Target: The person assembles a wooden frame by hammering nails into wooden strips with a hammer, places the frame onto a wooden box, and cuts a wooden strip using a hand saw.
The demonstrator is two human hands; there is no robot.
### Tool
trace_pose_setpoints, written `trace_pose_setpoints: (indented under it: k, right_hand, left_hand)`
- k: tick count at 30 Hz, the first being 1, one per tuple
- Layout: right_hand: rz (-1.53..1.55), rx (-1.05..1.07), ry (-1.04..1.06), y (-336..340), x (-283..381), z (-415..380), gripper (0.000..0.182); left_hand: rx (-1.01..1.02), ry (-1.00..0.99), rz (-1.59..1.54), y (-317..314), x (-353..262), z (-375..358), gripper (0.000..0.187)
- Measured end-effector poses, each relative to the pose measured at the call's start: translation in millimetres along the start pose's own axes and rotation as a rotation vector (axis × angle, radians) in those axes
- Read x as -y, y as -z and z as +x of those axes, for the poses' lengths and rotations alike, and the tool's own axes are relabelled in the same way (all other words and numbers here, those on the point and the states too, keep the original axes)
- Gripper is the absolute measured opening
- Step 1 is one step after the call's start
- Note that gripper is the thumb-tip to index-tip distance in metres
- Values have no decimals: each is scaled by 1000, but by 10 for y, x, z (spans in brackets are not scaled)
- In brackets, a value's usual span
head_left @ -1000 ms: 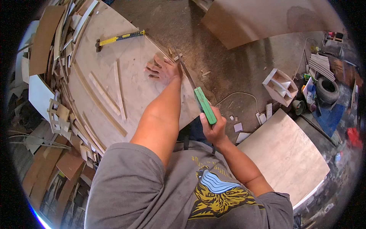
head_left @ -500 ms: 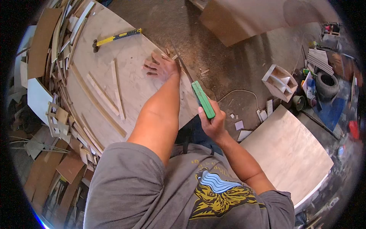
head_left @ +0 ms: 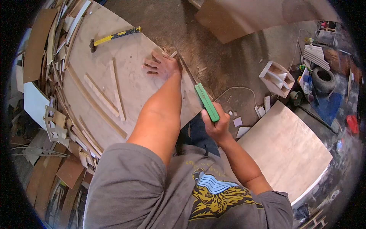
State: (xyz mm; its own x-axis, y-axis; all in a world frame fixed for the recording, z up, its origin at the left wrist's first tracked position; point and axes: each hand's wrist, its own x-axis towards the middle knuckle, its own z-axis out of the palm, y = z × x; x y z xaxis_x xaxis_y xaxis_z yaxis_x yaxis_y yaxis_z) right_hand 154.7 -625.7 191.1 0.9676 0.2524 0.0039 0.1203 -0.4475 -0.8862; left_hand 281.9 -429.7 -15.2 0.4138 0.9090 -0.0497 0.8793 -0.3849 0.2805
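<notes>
My right hand (head_left: 219, 126) is wrapped round the green handle (head_left: 207, 102) of a handsaw, its thumb along the side. The narrow saw blade (head_left: 187, 68) points away from me, at the edge of the pale plywood sheet (head_left: 133, 87). My left hand (head_left: 162, 65) lies spread on the plywood beside that edge, fingers apart. A short end of a wood strip (head_left: 174, 54) sticks out by this hand, close to the blade; what lies under the palm is hidden. A hammer (head_left: 118, 36) with a yellow and black handle rests farther off on the sheet.
Several thin wood strips (head_left: 101, 95) lie on the plywood. Stacked offcuts (head_left: 57, 114) crowd its left side. On the floor at right are another plywood panel (head_left: 284, 149), a small wooden box (head_left: 276, 79) and a tire (head_left: 323, 79). A brown board (head_left: 236, 19) stands beyond.
My right hand and the saw have shifted slightly toward me and to the right. My left hand stays in place on the plywood. The view has tilted a little.
</notes>
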Motion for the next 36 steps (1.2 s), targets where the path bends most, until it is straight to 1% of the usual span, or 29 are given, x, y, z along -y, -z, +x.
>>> trace_pose_setpoints:
  k: [3,6,9,12,15,18,21,23,25,26,27,29,30,33,34,36]
  right_hand:
    - [58,51,-148,30,49,57,23]
    - [27,33,-114,80,47,2,23]
    - [5,15,-12,93,64,-45,24]
    - [-17,58,-141,60,121,64,24]
    - [-39,-5,53,66,101,-55,22]
    - [-17,-11,21,11,96,62,21]
    - [-34,50,-111,-30,110,285,22]
    - [-16,19,-50,36,117,182,19]
    - [-18,-25,37,81,160,135,16]
    - [15,7,-30,54,174,210,18]
    - [3,32,-77,-9,152,266,19]
    - [-24,83,-124,-140,79,504,22]
    - [1,79,-114,-73,134,427,21]
    - [8,-23,1,24,198,266,15]
    - [9,-6,-32,-35,167,309,16]
    - [21,56,-180,-244,14,561,19]
  left_hand:
    - [21,5,-1,39,9,-12,63]
    - [48,0,-25,55,-4,-30,63]
    - [35,14,-8,32,9,-14,62]
    - [68,22,3,129,-45,-62,62]
    - [60,21,-13,163,-73,-25,62]
    - [58,18,-23,87,5,-30,62]
    - [67,9,-32,101,-30,-4,62]
    - [73,14,-34,101,-1,-15,62]
    - [6,13,-5,-8,-14,1,62]
    - [-19,6,20,-44,22,-11,62]
    - [-3,-2,27,-44,84,-61,62]
    - [0,-4,8,-47,57,-11,62]
    - [-2,-5,18,-44,70,-5,62]
    - [-3,7,32,-82,48,0,62]
    - [1,6,35,-88,50,6,62]
    - [14,7,34,-75,90,-52,62]
